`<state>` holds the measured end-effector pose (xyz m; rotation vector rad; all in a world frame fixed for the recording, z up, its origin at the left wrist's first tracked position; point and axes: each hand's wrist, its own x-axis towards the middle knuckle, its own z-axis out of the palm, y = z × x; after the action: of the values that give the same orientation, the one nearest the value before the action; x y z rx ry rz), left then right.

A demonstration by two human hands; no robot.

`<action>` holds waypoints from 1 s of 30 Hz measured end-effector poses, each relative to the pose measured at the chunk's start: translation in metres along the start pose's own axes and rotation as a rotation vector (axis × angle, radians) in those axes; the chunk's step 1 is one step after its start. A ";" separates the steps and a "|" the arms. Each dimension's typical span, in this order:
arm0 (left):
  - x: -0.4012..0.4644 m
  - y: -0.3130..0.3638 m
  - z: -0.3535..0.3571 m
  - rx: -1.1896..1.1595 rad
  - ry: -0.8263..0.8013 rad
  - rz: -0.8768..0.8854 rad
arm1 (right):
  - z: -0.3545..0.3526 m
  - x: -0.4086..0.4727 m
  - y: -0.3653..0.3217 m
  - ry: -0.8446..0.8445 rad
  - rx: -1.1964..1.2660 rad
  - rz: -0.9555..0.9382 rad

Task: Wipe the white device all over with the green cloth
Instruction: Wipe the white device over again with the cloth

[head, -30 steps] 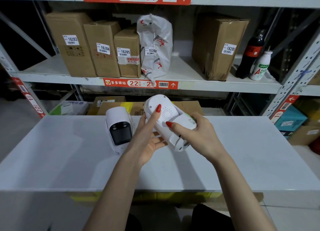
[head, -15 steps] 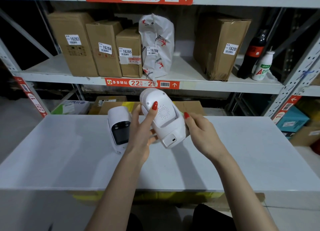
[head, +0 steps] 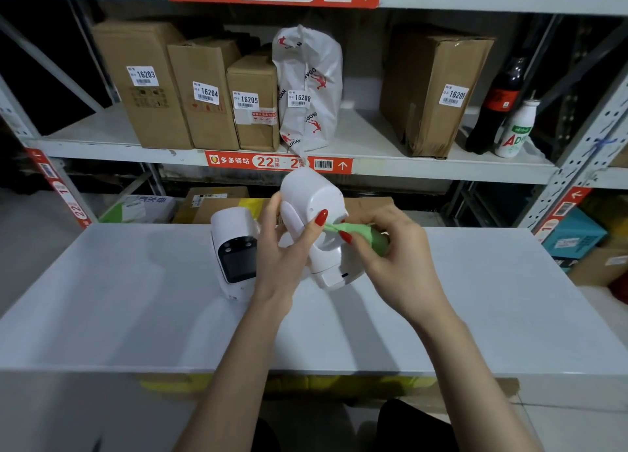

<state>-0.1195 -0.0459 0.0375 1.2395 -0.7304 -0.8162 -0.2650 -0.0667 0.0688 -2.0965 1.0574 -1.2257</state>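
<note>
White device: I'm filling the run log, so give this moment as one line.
left hand: holds white device | right hand: pinches green cloth against it | stage: wiping

Both forearms are bare from wrist to the bottom edge of the view, with no sleeve, watch or bracelet showing. The left hand (head: 277,268) and right hand (head: 394,265) carry no rings that can be seen. The fingernails (head: 321,217) are long, rounded at the tip and painted glossy red; dark clothing shows low between the arms.
</note>
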 end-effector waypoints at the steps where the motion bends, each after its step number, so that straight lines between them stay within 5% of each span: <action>1: 0.001 -0.001 0.000 0.011 -0.001 0.005 | 0.001 -0.001 -0.002 -0.019 -0.017 0.000; 18: -0.009 -0.002 0.003 0.160 -0.021 0.217 | 0.010 -0.005 -0.005 -0.186 -0.435 -0.040; 30: -0.010 -0.003 0.002 0.239 -0.062 0.235 | 0.008 -0.003 -0.001 -0.263 -0.116 0.066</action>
<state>-0.1270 -0.0385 0.0340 1.3144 -1.0259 -0.5873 -0.2579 -0.0637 0.0644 -2.2167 1.0875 -0.8465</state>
